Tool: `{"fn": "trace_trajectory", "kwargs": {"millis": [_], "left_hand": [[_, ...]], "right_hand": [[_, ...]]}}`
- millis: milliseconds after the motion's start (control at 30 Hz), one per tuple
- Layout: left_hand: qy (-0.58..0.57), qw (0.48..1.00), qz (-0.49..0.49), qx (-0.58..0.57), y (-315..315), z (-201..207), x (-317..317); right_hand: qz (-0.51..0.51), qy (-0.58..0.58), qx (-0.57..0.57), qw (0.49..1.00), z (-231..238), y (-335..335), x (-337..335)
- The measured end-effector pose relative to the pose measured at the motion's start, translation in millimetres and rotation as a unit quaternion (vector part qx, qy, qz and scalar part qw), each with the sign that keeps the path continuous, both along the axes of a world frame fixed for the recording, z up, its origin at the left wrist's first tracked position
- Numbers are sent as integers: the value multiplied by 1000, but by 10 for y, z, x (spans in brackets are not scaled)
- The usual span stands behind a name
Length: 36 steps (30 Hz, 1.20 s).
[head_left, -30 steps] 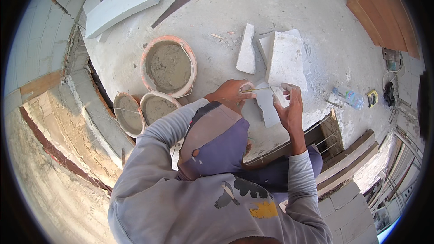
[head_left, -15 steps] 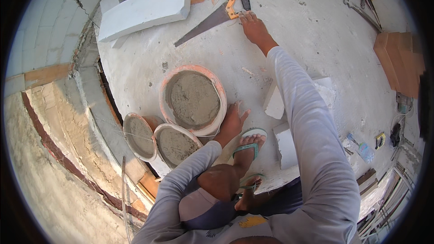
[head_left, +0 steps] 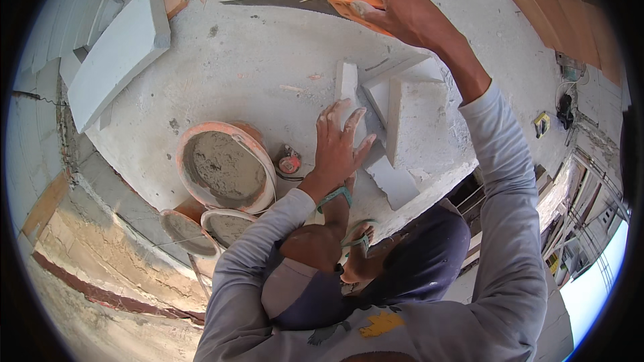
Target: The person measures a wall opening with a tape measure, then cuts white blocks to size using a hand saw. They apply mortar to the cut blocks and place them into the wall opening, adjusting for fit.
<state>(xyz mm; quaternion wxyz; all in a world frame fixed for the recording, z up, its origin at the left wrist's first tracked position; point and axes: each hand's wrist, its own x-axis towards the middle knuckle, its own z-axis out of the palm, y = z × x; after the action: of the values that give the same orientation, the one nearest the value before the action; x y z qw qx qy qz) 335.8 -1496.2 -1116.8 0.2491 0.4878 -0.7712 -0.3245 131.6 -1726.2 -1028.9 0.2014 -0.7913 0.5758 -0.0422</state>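
Note:
My right hand (head_left: 410,17) is closed round the orange handle of a handsaw (head_left: 285,4), raised off the floor with its blade pointing left. My left hand (head_left: 335,144) hangs with fingers spread, just above my foot. It is nearest a narrow strip of pale block (head_left: 346,79) and seems to hold nothing. To its right stands a cut pale block (head_left: 417,121) among other offcuts, and a thin jagged piece (head_left: 394,184) lies closer to me.
Left of my legs stand a big bucket of wet mortar (head_left: 225,167) and two smaller ones. A small red object (head_left: 289,161) lies beside the big bucket. A long pale block (head_left: 121,64) is at far left, brown blocks (head_left: 560,10) at far right.
My right hand has taken hold of the handsaw and lifted it. My left hand has moved from the big bucket's rim toward the cut blocks. The view has turned rightward.

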Motion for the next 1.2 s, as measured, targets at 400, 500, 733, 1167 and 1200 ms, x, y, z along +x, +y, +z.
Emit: {"fn": "trace_trajectory", "kwargs": {"millis": [400,500,733,1167,1200], "left_hand": [[16,1000,-4,11,-432,-35,-1720],[-94,995,-1,-28,-488,83,-1770],[-93,994,26,-43,-533,111,-1911],[-121,991,36,-46,-473,115,-1907],[-117,991,37,-48,-470,102,-1916]], "right_hand": [[-524,-172,-156,819,508,3574,-557],[-550,-211,-168,790,375,3882,-268],[-540,-275,-180,775,174,4254,-18],[-515,-271,-154,798,188,4338,57],[-521,-272,-141,797,217,4292,46]]}}
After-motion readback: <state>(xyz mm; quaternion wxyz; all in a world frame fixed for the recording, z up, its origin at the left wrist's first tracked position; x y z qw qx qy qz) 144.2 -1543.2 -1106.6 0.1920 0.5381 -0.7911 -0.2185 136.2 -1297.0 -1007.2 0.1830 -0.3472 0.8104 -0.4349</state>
